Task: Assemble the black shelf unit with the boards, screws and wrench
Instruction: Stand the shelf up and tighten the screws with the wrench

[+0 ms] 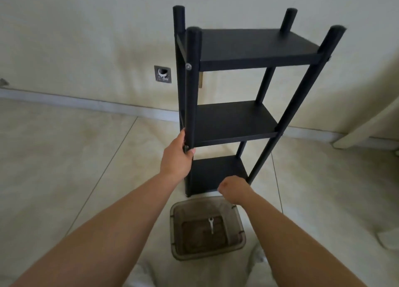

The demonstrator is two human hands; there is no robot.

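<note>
The black shelf unit [248, 111] stands upright on the tiled floor, with three boards fixed between four round posts. A silver screw head [188, 66] shows on the near left post below the top board. My left hand [178, 157] grips that near left post at the height of the middle board. My right hand [234, 190] is low at the bottom board's front edge by the near right post, fingers curled downward; what they hold is hidden. A small silver wrench [211, 224] lies in a clear plastic tray [176, 228] on the floor in front of the unit.
A cream wall with a grey skirting board [86, 105] runs behind the unit. A metal wall socket [163, 74] sits left of it. A pale furniture leg [362, 131] slants at the right. My light-clad knees fill the bottom edge.
</note>
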